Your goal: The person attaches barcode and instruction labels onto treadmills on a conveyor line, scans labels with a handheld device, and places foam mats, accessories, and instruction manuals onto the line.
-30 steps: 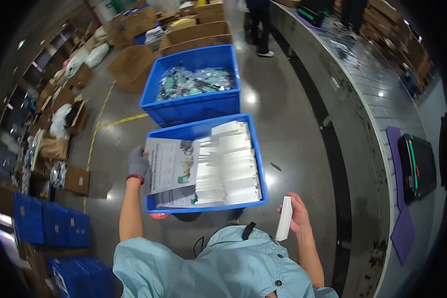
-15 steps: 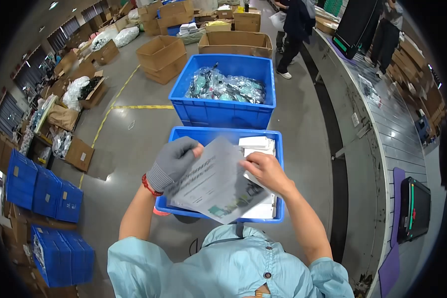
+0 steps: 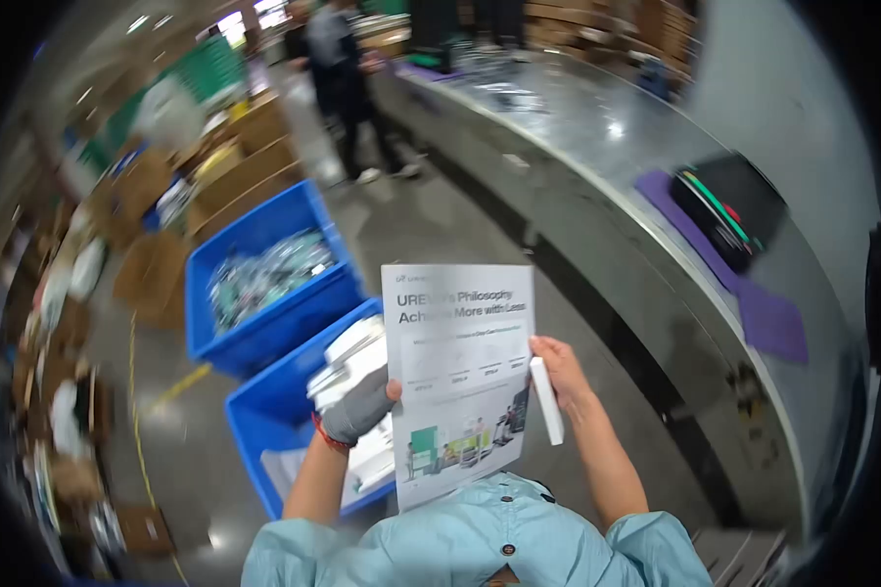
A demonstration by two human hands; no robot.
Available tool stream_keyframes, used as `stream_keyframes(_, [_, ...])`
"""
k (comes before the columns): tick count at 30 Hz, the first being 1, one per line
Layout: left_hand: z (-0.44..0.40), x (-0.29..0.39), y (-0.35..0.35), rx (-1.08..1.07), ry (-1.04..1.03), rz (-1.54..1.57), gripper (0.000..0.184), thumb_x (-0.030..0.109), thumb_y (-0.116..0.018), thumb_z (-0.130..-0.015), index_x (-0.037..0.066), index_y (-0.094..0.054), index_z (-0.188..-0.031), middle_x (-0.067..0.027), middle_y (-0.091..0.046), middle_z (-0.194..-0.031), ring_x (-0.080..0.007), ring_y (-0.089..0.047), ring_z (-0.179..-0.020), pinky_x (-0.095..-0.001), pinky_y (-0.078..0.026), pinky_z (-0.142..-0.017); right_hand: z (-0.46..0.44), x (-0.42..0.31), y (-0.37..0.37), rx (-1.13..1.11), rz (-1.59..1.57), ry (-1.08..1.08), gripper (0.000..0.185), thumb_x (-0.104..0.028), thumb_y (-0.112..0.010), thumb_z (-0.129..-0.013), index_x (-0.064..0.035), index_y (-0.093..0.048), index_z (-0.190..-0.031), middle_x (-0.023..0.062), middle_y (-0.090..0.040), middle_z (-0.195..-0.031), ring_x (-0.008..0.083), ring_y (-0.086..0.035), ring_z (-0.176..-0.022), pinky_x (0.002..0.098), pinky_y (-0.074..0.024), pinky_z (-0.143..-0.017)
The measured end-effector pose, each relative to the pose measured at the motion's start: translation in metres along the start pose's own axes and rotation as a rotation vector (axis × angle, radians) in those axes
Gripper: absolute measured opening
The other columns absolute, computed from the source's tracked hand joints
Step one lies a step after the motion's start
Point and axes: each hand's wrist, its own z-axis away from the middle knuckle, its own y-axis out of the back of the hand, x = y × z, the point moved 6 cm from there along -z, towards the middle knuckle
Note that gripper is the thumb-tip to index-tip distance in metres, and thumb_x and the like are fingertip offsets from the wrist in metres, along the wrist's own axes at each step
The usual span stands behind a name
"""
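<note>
A printed leaflet (image 3: 460, 386) with a large heading and a picture of exercise machines is held upright before my chest. My left hand (image 3: 356, 411), in a grey glove, is closed on the leaflet's left edge. At the right edge my bare right hand (image 3: 564, 374) is closed, with a thin white booklet or flat box (image 3: 547, 401) hanging from it. Part of the right fingers is hidden behind the paper. White booklets (image 3: 360, 347) lie stacked in the near blue bin (image 3: 248, 430), just left of the leaflet.
Behind the near bin stands another blue bin (image 3: 206, 333) with clear-bagged parts (image 3: 269, 279). On the right runs a long grey counter (image 3: 597, 147) with purple mats (image 3: 773, 318) and a black machine (image 3: 729, 205). A person (image 3: 347, 98) stands farther back near cardboard boxes (image 3: 235, 191).
My view has turned right, towards the counter. The leaflet has gone from tilted over the bin to upright, right of it. A white booklet or flat box now shows in my right hand.
</note>
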Motion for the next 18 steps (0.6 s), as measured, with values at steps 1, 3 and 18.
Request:
stream_keyframes(1, [-0.018, -0.003, -0.022, -0.002, 0.087, 0.154, 0.063, 0.042, -0.056, -0.075, -0.004, -0.04, -0.114, -0.0122, -0.052, -0.104, -0.0174, -0.052, -0.093, -0.0276, -0.041, -0.078, 0.01, 0.001, 0.03, 0.08, -0.03, 0.034, 0.024, -0.023, -0.046, -0.084, -0.0005, -0.056, -0.086, 0.0031, -0.056, -0.063, 0.0079, -0.051, -0.052, 0.0198, -0.0411, -0.043])
stream_keyframes(3, [-0.051, -0.013, -0.074, -0.004, 0.294, 0.441, 0.059, 0.035, -0.06, -0.074, -0.005, -0.041, -0.113, -0.0117, -0.052, -0.104, -0.0174, -0.051, -0.093, -0.0276, -0.041, -0.077, 0.036, 0.011, 0.074, -0.068, -0.293, -0.057, 0.027, -0.026, -0.045, -0.085, -0.0011, -0.054, -0.086, 0.0033, -0.053, -0.06, 0.0087, -0.05, -0.049, 0.0198, -0.037, -0.034])
stream_keyframes(18, [-0.191, -0.217, -0.412, -0.367, 0.527, 0.664, 0.038, 0.018, -0.055, -0.076, -0.002, -0.046, -0.108, -0.0109, -0.052, -0.106, -0.0199, -0.05, -0.095, -0.0298, -0.041, -0.079, 0.329, 0.183, 0.391, 0.884, -1.028, -0.064, 0.046, -0.061, -0.045, -0.072, -0.017, -0.048, -0.056, -0.0048, -0.038, -0.037, 0.0098, -0.038, -0.03, 0.0224, -0.0317, -0.029])
